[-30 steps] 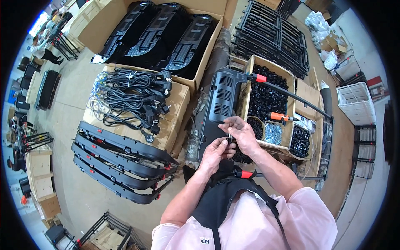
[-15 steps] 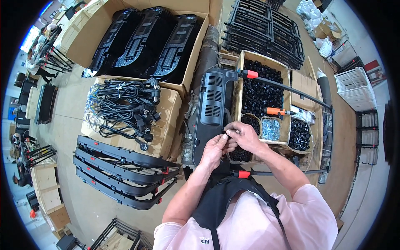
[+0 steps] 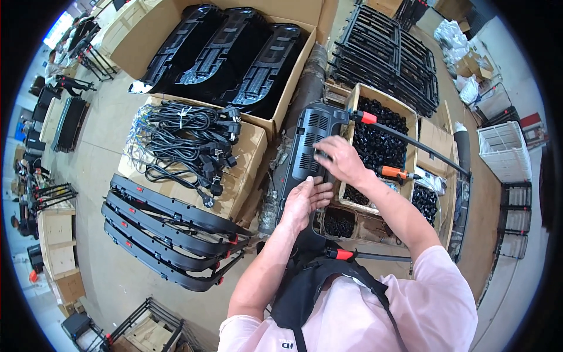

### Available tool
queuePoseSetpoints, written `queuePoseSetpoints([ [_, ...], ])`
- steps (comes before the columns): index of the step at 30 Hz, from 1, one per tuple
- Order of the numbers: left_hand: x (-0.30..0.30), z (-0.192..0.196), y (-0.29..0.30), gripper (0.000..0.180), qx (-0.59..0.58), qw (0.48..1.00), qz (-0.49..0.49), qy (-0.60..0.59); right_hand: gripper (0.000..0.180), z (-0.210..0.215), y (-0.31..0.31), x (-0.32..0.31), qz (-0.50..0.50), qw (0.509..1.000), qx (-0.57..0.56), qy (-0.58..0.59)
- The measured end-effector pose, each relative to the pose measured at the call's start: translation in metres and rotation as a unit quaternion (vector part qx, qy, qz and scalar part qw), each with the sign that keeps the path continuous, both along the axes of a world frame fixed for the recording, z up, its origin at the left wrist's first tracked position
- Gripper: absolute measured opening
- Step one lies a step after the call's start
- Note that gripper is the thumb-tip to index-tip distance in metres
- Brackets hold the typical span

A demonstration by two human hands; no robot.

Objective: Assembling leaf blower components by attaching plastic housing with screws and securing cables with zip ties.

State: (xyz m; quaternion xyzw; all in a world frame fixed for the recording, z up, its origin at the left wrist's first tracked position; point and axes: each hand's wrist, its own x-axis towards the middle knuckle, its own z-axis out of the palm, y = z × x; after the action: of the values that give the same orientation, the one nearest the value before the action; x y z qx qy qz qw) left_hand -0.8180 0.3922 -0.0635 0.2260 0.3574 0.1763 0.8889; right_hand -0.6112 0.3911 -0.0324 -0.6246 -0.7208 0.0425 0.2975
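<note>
A long black plastic housing [image 3: 308, 138] with slotted vents lies before me, joined to a black tubular frame [image 3: 410, 139] with red clips. My left hand [image 3: 306, 202] rests over the housing's nearer part, its fingers half curled and its thumb uppermost; the palm is hidden. Just beyond it, my right hand [image 3: 343, 161] hovers above the vents. Its thumb and forefinger come close together in a pinch. Slight motion blur hides whatever lies between those fingertips. The two hands are apart.
Right of the housing, a wooden crate [image 3: 412, 117] holds many small black parts and an orange screwdriver [image 3: 397, 173]. At left are bundled black power cords [image 3: 182, 141] on a cardboard box and several curved black panels [image 3: 170, 205]. Black shells [image 3: 220, 44] fill a large carton beyond.
My hands have separated. The right hand has moved farther out over the vents, while the left stays lower with its fingers loosened. The whole view has shifted slightly.
</note>
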Motion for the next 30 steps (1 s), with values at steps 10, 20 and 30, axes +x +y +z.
queuePoseSetpoints([
  [10, -0.034, -0.004, -0.032, 0.048, 0.004, 1.0, -0.015, 0.026, 0.029, -0.044, 0.091, 0.019, 0.017, 0.998, -0.016, -0.057],
  [20, -0.014, 0.0, -0.036, 0.044, 0.015, 0.998, -0.037, 0.04, 0.026, -0.041, 0.089, 0.017, -0.01, 0.994, -0.038, -0.102],
  [30, 0.018, -0.013, -0.059, 0.041, 0.019, 0.997, -0.054, 0.046, 0.017, -0.034, -0.068, 0.089, -0.079, 0.981, -0.178, 0.01],
])
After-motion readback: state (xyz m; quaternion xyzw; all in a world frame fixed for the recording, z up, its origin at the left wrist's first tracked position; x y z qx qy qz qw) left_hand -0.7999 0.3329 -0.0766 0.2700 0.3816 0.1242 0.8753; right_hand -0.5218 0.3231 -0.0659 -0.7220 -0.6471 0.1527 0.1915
